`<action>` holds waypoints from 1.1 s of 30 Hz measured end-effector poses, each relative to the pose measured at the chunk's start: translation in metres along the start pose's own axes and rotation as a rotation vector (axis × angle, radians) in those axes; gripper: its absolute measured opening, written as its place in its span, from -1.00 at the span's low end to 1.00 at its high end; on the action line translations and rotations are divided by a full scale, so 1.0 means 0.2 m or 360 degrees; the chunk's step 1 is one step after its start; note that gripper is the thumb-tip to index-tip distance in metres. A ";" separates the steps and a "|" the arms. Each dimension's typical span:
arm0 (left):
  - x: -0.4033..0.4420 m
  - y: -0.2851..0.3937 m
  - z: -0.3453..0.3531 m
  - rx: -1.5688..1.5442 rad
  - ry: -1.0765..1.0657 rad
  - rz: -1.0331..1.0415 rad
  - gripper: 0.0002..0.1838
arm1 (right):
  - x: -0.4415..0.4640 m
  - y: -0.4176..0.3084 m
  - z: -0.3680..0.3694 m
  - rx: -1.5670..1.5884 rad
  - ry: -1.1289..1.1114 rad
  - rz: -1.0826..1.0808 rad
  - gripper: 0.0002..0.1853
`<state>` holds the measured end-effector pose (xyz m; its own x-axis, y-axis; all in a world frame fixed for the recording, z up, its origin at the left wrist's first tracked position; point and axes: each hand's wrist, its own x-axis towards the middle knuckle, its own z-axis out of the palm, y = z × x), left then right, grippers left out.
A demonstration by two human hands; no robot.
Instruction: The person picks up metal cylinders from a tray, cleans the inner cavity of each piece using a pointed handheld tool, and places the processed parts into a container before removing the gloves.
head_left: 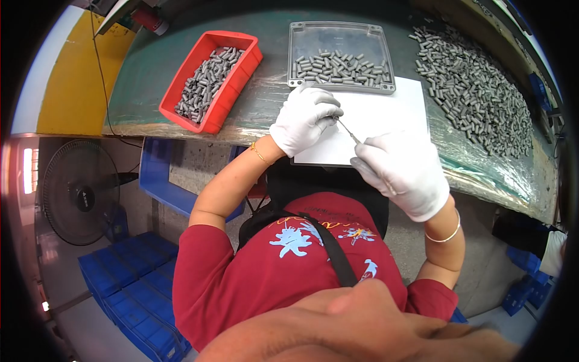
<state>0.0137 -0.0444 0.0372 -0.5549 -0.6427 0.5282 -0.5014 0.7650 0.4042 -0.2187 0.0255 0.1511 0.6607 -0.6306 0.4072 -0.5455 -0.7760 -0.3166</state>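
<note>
My left hand [306, 117], in a white glove, is closed with thumb and fingers pinched on a small grey cylinder [335, 117], mostly hidden by the fingertips. My right hand [405, 171], gloved too, grips a thin metal rod-like tool [348, 131]. The tool's tip meets the cylinder at my left fingertips. Whether it goes inside the part cannot be seen. Both hands are over a white sheet [386, 111] at the table's front edge. Just beyond them stands a clear-grey plastic tray [338, 37] with many grey cylinders in its near half.
A red bin [233, 89] of grey cylinders stands at the left. A large loose heap of cylinders [473, 90] covers the right side of the green table [274, 60]. Below left are a fan [84, 198] and blue crates [129, 265].
</note>
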 end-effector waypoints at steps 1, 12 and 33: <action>0.00 0.00 0.00 0.0011 0.0007 0.0001 -0.73 | 0.00 -0.01 0.01 0.0029 -0.0009 -0.0007 -0.83; 0.01 0.03 -0.01 0.0162 -0.0007 0.0084 -0.76 | -0.01 -0.01 0.04 0.0037 0.0014 -0.0040 -0.82; 0.09 0.06 -0.02 0.0082 0.0048 0.0076 -0.76 | -0.02 0.07 -0.04 0.0338 -0.0285 0.0105 -0.86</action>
<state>0.0010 -0.0472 0.0545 -0.5594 -0.6032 0.5685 -0.5087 0.7913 0.3392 -0.2333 0.0173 0.1524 0.7180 -0.6576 0.2281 -0.4828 -0.7066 -0.5173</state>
